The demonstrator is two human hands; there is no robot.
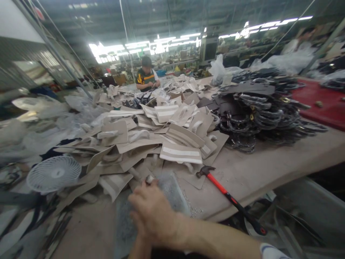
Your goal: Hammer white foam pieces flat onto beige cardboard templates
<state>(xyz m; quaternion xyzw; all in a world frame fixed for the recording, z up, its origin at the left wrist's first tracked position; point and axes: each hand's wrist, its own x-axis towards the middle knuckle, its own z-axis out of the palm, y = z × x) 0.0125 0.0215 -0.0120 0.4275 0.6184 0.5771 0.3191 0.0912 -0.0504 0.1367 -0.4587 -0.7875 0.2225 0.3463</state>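
Observation:
My right hand (159, 212) reaches in from the right over a grey slab (175, 192), its fingers curled and closed. At its fingertips shows the end of a short pale piece (150, 178), too small and blurred to name. Underneath and to the left lies my left hand (138, 222), mostly covered by the right one, with its fingers hidden. Just beyond both hands rises a heap of beige flat panels (180, 153), several with white strips and wrapped loop handles. To the right, a claw hammer (221, 187) with a red and black handle rests across the table edge.
Dark panels with plastic-wrapped handles (250, 115) are piled at the right, near a red surface (320, 102). A white fan (55, 173) stands at the left by plastic bags (64, 122). Another person (147, 77) sits across the table. A bin (309, 205) is at lower right.

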